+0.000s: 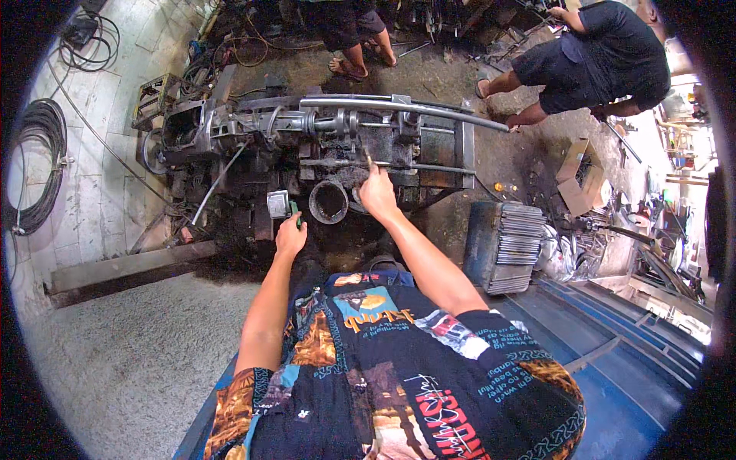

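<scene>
A greasy metal lathe (307,123) lies across in front of me, with a shaft and a round chuck-like part along its top. My right hand (379,193) is closed around a thin stick-like tool (366,158), whose tip points at the dark shavings under the shaft. To the left, my left hand (290,236) is closed at a small green piece (294,208) beside a pale square block (277,205). Its exact kind is too small to tell. Between my hands sits a wide metal ring (329,202), its opening facing up toward me.
A long metal pipe (406,105) lies along the lathe's far side. Right of me stands a ribbed metal case (502,245) near an open cardboard box (580,178). A person in dark clothes (594,61) bends at the far right; another person's legs (356,46) show beyond the lathe.
</scene>
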{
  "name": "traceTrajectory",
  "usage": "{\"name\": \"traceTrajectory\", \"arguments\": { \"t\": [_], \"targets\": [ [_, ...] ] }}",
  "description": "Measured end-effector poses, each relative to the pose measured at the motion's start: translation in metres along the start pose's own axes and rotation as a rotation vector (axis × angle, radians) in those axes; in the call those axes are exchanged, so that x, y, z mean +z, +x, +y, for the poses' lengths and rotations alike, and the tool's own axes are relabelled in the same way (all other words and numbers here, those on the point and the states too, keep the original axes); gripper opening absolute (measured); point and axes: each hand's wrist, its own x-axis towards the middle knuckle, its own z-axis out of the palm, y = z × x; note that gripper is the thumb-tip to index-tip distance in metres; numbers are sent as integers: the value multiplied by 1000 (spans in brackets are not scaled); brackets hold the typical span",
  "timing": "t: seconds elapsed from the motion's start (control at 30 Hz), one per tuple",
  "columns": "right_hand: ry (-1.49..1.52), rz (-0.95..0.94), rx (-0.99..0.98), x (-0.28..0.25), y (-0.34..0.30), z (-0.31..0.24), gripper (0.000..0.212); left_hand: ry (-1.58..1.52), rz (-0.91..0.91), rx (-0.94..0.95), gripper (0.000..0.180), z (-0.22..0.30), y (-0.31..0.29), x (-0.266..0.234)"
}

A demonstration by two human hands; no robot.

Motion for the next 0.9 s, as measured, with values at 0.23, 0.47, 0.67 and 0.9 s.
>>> {"name": "traceTrajectory", "arguments": {
  "t": [0.23,0.47,0.67,0.9],
  "targets": [
    [19,7,75,-10,-8,-3,51,8,90,23,43,-7,3,16],
    [24,88,50,-12,7,-8,45,-2,63,-29,42,5,1,7],
    [13,112,27,-6,10,-6,47,-7,36,-39,41,8,-2,1],
    [20,95,63,-11,18,-20,51,-37,48,-10,41,-2,-1,7]
  ]
}}
